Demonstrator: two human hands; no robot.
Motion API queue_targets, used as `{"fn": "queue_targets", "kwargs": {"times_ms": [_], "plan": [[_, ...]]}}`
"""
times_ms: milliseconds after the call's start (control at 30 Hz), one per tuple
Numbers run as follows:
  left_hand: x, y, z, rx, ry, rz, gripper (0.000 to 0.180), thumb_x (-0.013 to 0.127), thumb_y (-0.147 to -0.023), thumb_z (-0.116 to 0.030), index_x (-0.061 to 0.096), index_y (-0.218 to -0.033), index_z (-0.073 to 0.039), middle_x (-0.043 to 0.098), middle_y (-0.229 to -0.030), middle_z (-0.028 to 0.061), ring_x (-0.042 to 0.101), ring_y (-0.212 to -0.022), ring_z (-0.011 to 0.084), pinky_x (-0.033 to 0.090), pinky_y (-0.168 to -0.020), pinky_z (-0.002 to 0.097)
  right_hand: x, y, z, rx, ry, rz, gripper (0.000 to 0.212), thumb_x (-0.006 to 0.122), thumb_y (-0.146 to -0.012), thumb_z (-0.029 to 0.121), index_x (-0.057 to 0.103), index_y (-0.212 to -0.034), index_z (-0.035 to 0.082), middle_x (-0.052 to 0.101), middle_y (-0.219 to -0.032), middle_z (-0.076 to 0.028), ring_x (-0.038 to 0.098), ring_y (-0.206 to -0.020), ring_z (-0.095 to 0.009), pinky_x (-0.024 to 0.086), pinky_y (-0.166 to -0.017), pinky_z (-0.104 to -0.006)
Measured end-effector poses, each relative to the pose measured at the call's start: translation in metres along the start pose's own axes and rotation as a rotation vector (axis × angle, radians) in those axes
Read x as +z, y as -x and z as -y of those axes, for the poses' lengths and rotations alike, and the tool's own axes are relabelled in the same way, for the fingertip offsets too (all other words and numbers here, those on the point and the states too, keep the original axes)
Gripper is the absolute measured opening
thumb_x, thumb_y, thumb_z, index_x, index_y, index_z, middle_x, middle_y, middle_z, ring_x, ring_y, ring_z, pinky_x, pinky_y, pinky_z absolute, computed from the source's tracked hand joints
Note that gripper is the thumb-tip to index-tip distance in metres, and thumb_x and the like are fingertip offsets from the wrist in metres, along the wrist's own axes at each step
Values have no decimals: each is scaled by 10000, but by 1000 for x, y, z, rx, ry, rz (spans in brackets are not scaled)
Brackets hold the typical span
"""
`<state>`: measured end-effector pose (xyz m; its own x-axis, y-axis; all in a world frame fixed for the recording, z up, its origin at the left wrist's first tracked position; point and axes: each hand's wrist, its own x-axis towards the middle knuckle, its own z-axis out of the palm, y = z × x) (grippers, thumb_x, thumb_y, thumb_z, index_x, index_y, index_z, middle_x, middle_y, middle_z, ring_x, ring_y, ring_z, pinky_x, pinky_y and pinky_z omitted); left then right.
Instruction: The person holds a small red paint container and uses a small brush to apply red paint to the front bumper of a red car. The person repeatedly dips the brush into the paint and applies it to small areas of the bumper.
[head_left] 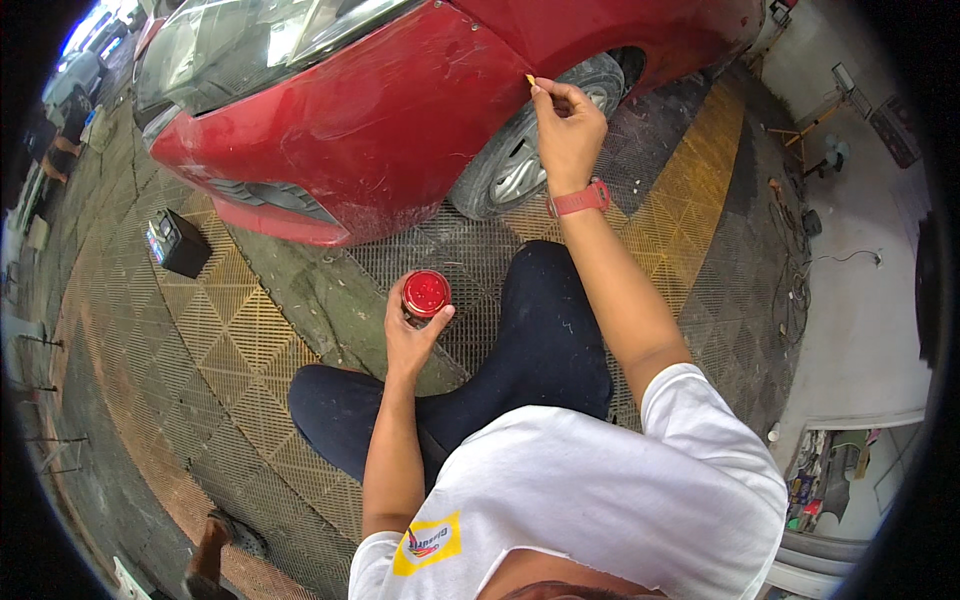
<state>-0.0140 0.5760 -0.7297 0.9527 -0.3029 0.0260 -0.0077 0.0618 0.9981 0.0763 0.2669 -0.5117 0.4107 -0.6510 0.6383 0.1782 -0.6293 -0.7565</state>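
My left hand [408, 342] is wrapped round a small round container [427, 292] in front of my knees. Its top is bright red; whether that is a lid or red paint inside, I cannot tell. Raised ahead, my right hand [572, 130] pinches a small yellow piece [530, 79] between thumb and fingertips. The piece is close to the seam between the bumper and the fender of a red car [330, 130]; contact is unclear. Scuffs and pale marks show on the red bodywork. A red watch [580, 199] is on my right wrist.
Below my right hand is the car's front wheel [515, 165]. A dark box-shaped battery [180, 243] stands on the yellow and grey grating floor [225, 320] to the left. Cables [795, 250] and a small fan [832, 152] lie along the right wall.
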Motion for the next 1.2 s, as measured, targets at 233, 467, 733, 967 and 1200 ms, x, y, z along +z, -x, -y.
{"fn": "queue_targets", "kwargs": {"times_ms": [233,467,733,967,1200], "plan": [[0,0,1,-26,17,8,927,1061,-886,-209,575,-1650,-9,704,-1552,156,724,-1409,272,627,-1154,419,-1,-2,-1,-80,68,-3,160,883,-1045,95,918,-1178,14,869,-946,-40,749,-814,-98,603,-790,-292],[-2,0,7,-30,24,5,920,1060,-887,-212,580,-1644,-4,699,-1556,159,719,-1414,276,620,-1167,426,4,-11,50,-347,-19,6,87,873,-1021,66,891,-1082,6,887,-1035,-112,824,-914,-220,640,-874,-365],[2,-1,-1,-7,7,6,919,1065,-883,-234,592,-1637,-6,725,-1518,159,726,-1405,276,611,-1178,427,29,-30,76,-372,-105,55,72,881,-998,65,884,-1035,4,890,-1011,-129,864,-899,-251,664,-822,-374],[0,0,0,13,-26,-1,903,1067,-881,-237,607,-1623,-7,737,-1498,158,730,-1397,278,598,-1189,429,35,-32,82,-354,-65,81,74,881,-993,68,888,-1032,5,889,-1006,-129,857,-874,-242,665,-799,-376],[0,0,-1,0,-10,-4,896,1061,-884,-227,605,-1623,-5,731,-1505,162,731,-1394,282,597,-1191,431,38,-32,79,-363,-44,94,84,855,-995,84,889,-1034,17,885,-1017,-122,850,-905,-271,661,-860,-411]]}}
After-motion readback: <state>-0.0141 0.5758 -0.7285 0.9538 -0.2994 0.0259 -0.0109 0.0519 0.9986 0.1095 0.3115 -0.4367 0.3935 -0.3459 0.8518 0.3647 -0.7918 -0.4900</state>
